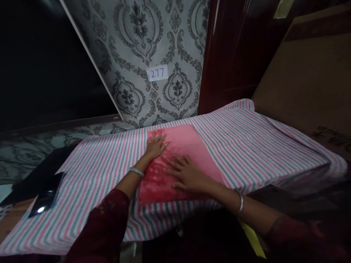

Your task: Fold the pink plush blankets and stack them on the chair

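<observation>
White label [157,73] (handwritten) on patterned wall [142,54]: "277".

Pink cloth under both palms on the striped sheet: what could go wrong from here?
1. Both hands, left hand and right hand, lie flat on the pink cloth; pressing sideways could drag and wrinkle the striped sheet beneath.
2. The cloth's near edge sits close to the table's front edge, so it may slide off.
3. The phone at the left edge could get nudged.

left hand [155,146] flat on pink cloth [178,160]; right hand [189,174] flat beside it; striped sheet [246,142] beneath
</observation>
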A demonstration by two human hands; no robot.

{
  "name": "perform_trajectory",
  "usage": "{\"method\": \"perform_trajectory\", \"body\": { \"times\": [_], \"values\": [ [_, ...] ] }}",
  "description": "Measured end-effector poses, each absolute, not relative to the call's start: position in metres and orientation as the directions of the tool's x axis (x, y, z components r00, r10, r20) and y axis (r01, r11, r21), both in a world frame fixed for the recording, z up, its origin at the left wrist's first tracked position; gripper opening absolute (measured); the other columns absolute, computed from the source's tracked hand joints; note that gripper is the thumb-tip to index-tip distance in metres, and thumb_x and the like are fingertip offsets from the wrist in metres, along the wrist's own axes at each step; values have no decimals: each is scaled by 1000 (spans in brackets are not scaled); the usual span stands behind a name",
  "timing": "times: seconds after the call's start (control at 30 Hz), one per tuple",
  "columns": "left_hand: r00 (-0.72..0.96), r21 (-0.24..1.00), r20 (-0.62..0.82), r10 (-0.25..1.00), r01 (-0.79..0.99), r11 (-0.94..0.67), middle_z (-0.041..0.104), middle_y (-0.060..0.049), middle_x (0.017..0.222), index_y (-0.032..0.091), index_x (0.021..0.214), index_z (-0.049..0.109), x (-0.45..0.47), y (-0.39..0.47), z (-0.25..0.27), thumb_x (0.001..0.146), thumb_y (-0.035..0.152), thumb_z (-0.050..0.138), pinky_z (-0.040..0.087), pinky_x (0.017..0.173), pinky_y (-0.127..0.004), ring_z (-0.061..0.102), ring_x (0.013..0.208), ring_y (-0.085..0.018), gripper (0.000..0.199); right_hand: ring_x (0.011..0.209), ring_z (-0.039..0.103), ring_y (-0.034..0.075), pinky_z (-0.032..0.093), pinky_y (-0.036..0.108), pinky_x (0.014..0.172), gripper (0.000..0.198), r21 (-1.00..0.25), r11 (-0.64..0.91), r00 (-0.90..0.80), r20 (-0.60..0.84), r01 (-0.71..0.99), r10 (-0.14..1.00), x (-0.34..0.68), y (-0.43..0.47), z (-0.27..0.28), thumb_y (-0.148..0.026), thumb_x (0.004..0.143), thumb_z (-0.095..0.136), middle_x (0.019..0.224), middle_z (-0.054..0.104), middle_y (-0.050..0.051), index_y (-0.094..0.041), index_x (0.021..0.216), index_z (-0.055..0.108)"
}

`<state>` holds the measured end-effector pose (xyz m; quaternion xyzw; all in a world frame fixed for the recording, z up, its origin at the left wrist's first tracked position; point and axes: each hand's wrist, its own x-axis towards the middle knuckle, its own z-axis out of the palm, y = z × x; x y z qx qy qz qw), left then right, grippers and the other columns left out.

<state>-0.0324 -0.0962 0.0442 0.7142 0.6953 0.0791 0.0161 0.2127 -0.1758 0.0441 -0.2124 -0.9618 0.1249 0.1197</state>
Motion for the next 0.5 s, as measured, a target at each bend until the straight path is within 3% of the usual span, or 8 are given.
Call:
{"method": "perform_trajectory", "body": {
  "times": [0.13,0.2,0.3,0.37,0.43,0.5],
  "values": [
    [11,89,105,994,996,-21,28,-6,171,31,162,35,-32,-91,30,104,52,35,17,123,-65,16,159,-38,61,159,11,35,10,66,125,70,-247,879,-880,153,407,450,217,-190,23,-60,100,53,172,22,8,-30,161,38],
    [14,140,97,995,990,-28,29,-5,171,32,160,39,-35,-86,32,103,51,40,15,124,-64,16,159,-37,60,159,14,35,13,65,125,68,-253,878,-871,181,407,456,215,-192,22,-59,100,52,171,26,8,-29,160,40],
    [-56,374,120,991,928,7,35,-8,168,28,154,49,-45,-88,41,100,46,51,17,126,-58,22,158,-34,57,154,31,34,21,59,126,56,-318,874,-848,272,368,455,223,-186,25,-50,101,54,163,42,7,-30,152,53],
    [-232,621,181,956,781,72,46,-12,161,23,146,58,-56,-101,44,95,44,62,29,124,-48,35,152,-32,55,149,41,32,26,54,126,49,-399,847,-764,400,352,506,241,-174,25,-43,100,54,157,51,8,-29,147,60],
    [-462,844,142,876,519,137,63,-15,142,20,136,63,-68,-124,43,87,43,74,46,111,-40,56,135,-30,56,146,45,31,30,54,125,51,-513,779,-572,539,360,619,266,-156,19,-43,98,55,153,55,11,-25,145,61],
    [-574,938,11,819,290,190,73,-13,113,16,130,64,-79,-151,39,80,42,81,56,88,-34,71,104,-25,59,142,49,31,36,57,120,57,-689,636,-296,562,348,772,292,-135,8,-49,94,57,151,57,13,-23,144,61]
  ]
}}
